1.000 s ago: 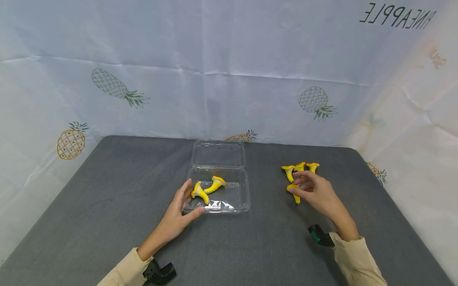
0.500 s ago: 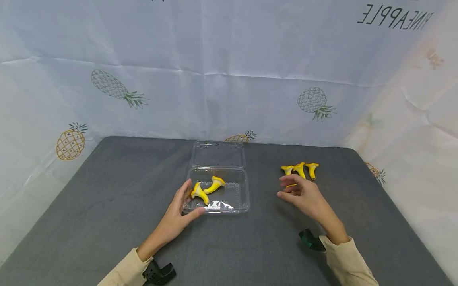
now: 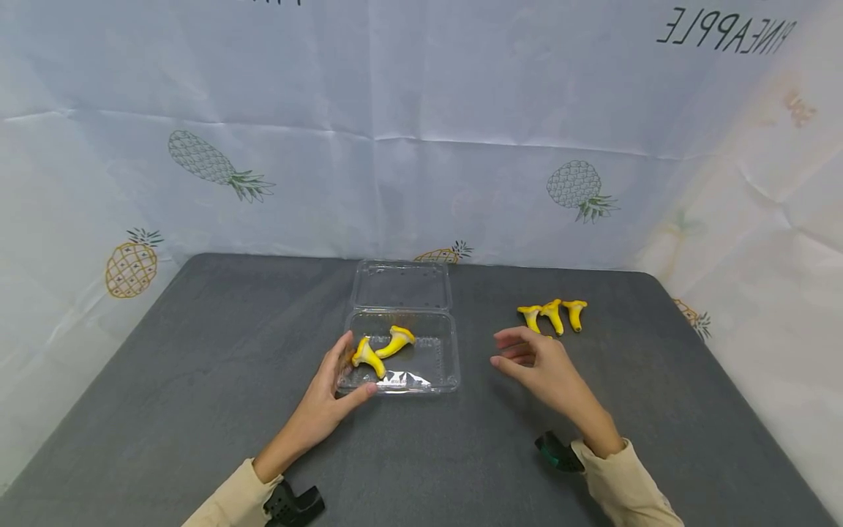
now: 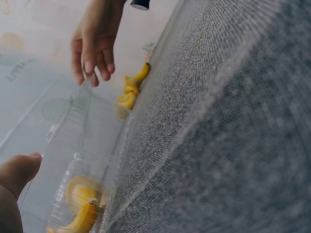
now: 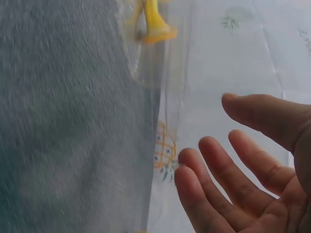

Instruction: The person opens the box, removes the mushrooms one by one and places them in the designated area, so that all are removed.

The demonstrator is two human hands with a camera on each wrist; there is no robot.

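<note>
In the head view, my left hand [image 3: 323, 406] rests against the left front corner of a clear plastic clamshell box [image 3: 448, 369], thumb by the front rim and fingers along the left wall. Two yellow chanterelle mushrooms lie inside, a left one [image 3: 369, 358] and a right one [image 3: 396, 341]. My right hand [image 3: 543, 372] hovers to the right of the box with loosely bent fingers. Nothing is between its thumb and fingers [image 5: 214, 160] in the right wrist view. Three more chanterelles [image 3: 552, 316] lie beyond it; a yellow bit of another shows from behind the hand.
The box's hinged lid [image 3: 402, 285] lies back, towards the far table edge. A grey cloth covers the table [image 3: 448, 468]. Behind it hangs a pale curtain [image 3: 421, 95] printed with pineapples. Each wrist wears a dark camera mount, such as the left one [image 3: 293, 505].
My right hand has moved left, away from the chanterelles, passing over the nearest one with nothing in its grasp. The left hand, the box and its two mushrooms have stayed put.
</note>
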